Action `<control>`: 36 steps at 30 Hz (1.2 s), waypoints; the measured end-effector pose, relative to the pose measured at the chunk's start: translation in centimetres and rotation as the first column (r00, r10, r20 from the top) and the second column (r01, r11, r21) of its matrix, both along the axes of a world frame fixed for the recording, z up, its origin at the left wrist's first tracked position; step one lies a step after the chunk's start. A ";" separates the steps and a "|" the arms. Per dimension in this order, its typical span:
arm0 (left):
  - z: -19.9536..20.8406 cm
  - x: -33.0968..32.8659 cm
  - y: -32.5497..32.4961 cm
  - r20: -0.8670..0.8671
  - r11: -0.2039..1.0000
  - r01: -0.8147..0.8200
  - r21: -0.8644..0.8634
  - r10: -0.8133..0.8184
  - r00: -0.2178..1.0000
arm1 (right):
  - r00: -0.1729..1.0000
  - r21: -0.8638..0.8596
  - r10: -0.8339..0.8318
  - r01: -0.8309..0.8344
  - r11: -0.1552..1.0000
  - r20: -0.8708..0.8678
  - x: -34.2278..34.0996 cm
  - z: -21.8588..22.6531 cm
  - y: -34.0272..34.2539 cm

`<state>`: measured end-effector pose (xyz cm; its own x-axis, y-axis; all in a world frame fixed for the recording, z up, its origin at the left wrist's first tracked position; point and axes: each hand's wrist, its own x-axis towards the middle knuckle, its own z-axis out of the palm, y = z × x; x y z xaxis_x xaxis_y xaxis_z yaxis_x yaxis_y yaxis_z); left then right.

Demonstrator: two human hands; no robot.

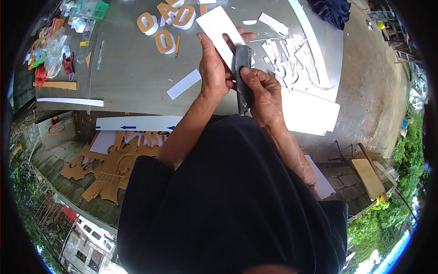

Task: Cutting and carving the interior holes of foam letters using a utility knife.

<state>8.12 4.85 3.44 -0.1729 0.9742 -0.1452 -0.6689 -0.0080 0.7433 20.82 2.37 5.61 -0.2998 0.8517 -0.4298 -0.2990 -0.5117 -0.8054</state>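
My left hand [212,68] supports a flat white board piece [214,25] with a long rounded slot cut in it. Its thumb lies along the near-left edge and the fingers reach behind the board. My right hand [264,96] grips a long dark block-like tool [243,91], thumb on top. The tool's upper end overlaps the lower right end of the board, hiding that part. Whether the tool is a file or a sanding block cannot be made out. Beyond the left hand lie a yellow pencil [177,46] and a thick letter with brown face and white sides [164,42].
More such letters [147,23] stand on the grey metal table [132,68]. A white strip [184,85] lies left of my hands, white offcuts [287,55] and a large white sheet [310,112] right. A plastic bag [54,52] is far left; cut brown sheets [114,166] lie below the edge.
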 end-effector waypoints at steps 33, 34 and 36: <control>-0.5 -0.5 -1.4 -0.161 0.999 -0.024 0.042 0.030 0.986 | 0.355 0.401 -0.208 -0.654 0.642 0.911 0.1 5.4 0.1; -0.1 -0.6 -1.2 -0.189 0.999 -0.005 0.034 0.011 0.982 | 0.379 0.434 -0.230 -0.640 0.635 0.896 0.1 5.3 0.1; 0.1 -0.5 -1.2 -0.153 1.000 -0.020 -0.009 0.019 0.988 | 0.363 0.432 -0.244 -0.649 0.626 0.899 0.0 4.9 0.0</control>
